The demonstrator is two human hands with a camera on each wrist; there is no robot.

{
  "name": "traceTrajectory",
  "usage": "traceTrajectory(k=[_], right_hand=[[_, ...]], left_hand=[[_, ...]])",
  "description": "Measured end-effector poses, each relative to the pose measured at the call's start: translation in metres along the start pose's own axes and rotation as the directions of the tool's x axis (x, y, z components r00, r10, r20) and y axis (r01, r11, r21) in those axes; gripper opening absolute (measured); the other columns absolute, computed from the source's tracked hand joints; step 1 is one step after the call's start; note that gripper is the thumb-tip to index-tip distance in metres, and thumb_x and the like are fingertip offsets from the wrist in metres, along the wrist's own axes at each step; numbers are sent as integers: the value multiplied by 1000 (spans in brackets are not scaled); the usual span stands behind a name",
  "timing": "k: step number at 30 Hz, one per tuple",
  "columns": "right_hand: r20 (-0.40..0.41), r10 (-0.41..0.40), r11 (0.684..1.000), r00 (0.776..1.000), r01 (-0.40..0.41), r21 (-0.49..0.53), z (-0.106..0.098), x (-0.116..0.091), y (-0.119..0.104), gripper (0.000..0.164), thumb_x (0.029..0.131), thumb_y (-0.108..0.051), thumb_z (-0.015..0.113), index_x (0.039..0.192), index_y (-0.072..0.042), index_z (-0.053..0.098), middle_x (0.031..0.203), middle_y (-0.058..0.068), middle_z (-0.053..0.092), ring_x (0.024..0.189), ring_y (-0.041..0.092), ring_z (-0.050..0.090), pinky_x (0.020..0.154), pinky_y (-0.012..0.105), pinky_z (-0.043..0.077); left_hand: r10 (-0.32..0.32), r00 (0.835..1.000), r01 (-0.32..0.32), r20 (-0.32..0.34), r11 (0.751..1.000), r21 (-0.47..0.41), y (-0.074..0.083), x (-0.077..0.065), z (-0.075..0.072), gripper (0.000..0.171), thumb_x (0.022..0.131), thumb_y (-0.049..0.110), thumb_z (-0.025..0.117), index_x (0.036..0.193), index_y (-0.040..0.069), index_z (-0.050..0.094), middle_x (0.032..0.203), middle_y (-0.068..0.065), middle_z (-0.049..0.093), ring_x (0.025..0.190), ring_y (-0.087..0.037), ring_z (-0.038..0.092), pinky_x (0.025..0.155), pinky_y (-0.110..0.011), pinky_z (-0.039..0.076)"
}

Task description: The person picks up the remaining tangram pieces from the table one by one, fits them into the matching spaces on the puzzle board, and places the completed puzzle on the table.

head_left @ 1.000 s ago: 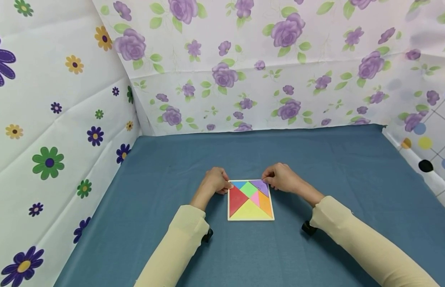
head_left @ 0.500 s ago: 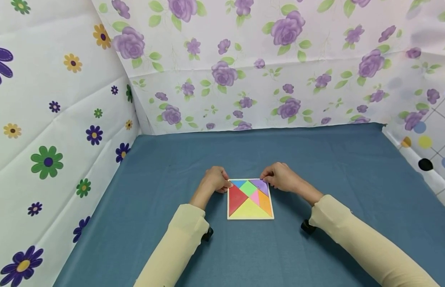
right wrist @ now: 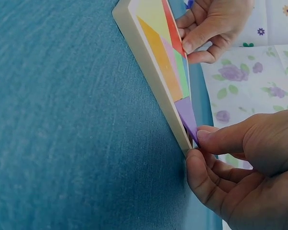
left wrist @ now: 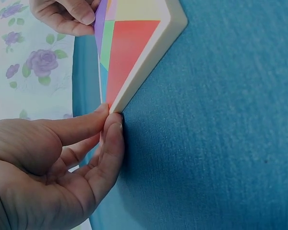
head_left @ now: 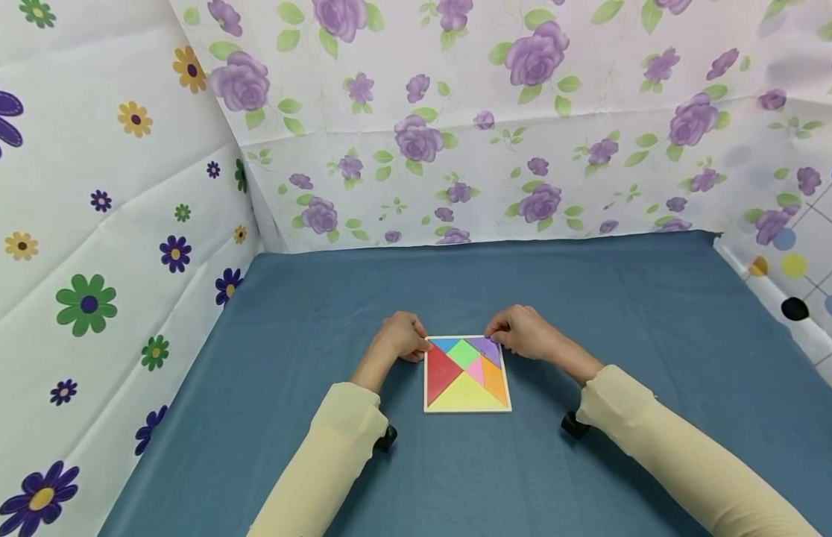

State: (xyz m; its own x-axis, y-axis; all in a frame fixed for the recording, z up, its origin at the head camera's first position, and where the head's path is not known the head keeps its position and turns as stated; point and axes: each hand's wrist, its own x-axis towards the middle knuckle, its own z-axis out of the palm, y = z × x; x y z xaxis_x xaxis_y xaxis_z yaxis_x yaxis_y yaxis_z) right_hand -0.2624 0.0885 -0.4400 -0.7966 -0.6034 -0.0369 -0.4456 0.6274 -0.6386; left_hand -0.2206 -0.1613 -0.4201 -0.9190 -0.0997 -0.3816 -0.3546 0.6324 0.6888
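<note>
A square tangram puzzle [head_left: 468, 410] with a pale wooden frame lies in front of me, filled with bright flat pieces. My left hand [head_left: 399, 338] pinches its far left corner, thumb on top beside the red triangle [left wrist: 127, 60] and fingers against the underside. At the far right corner, my right hand [head_left: 528, 333] has its thumb on the tip of the purple triangle [right wrist: 186, 114], with fingertips behind it and at the frame corner. In the right wrist view the purple triangle tilts slightly, and a dark gap shows beside the frame. The yellow triangle [head_left: 467, 395] faces me.
A blue-grey cloth [head_left: 309, 313] covers the table under the puzzle. Flowered sheets hang behind it [head_left: 362, 164] and along the left side [head_left: 127, 321]; a dotted sheet [head_left: 812, 298] borders the right.
My right fingertips have shifted slightly left along the puzzle's far edge. My left hand keeps its pinch on the far left corner, and the puzzle stays in place.
</note>
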Motion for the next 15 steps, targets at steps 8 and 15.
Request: traceTrajectory(k=[8, 15], right_hand=[[-20, -4, 1000, 1000, 4, -12, 2, 0, 0, 15, 99, 1, 66, 106, -3, 79, 93, 5, 74, 62, 13, 59, 56, 28, 54], [-48, -27, 1000, 998, 27, -10, 5, -1, 0, 14, 98, 2, 68, 106, -2, 79, 92, 5, 73, 63, 13, 58, 57, 27, 53]], left_hand=[[7, 1000, -7, -8, 1000, 10, 0, -3, 1, 8, 92, 2, 78, 99, 0, 73, 77, -11, 71, 66, -19, 71, 62, -30, 62], [16, 1000, -16, -18, 1000, -26, 0, -5, 1, 9, 92, 0, 77, 100, 0, 73, 77, -11, 71, 63, -18, 70, 63, -30, 62]])
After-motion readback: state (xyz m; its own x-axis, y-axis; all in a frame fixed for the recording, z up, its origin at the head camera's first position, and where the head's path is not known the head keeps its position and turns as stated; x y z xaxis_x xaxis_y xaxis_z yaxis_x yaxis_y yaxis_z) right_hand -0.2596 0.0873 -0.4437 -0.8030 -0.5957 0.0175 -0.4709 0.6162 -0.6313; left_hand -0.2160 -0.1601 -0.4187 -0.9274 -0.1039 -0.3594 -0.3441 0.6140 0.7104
